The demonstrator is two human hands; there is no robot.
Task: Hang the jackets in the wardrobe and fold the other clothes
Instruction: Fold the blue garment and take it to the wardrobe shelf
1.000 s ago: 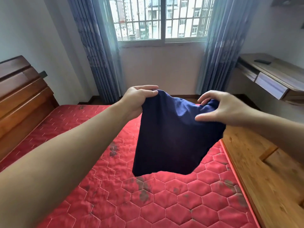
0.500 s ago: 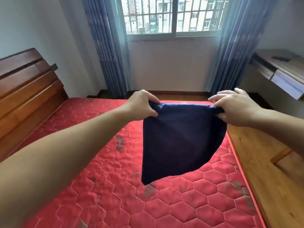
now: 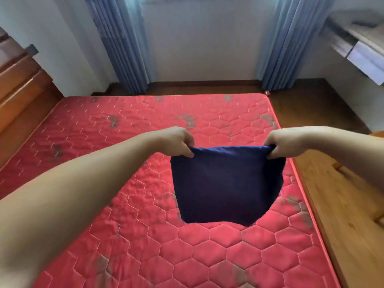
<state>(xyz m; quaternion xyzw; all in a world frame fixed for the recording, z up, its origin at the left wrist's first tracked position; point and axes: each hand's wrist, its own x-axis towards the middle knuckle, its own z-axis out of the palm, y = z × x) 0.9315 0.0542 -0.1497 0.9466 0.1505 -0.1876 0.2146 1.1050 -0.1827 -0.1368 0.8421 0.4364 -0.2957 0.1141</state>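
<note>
A folded navy blue garment (image 3: pixel 227 186) hangs in the air above the red quilted mattress (image 3: pixel 128 204). My left hand (image 3: pixel 178 143) pinches its top left corner. Its top right corner is pinched by my right hand (image 3: pixel 282 145). The top edge is stretched straight between the two hands, and the lower edge hangs free just over the mattress. What kind of garment it is cannot be told from this fold.
A wooden headboard (image 3: pixel 18 84) stands at the left. The wooden bed frame (image 3: pixel 342 204) runs along the right side of the mattress. Blue curtains (image 3: pixel 124 44) hang at the far wall, and a wooden desk with a drawer (image 3: pixel 361 48) is at the far right.
Both hands have come down and toward me with the garment, and its top edge is now pulled taut. The view has tilted down, so the window is out of sight.
</note>
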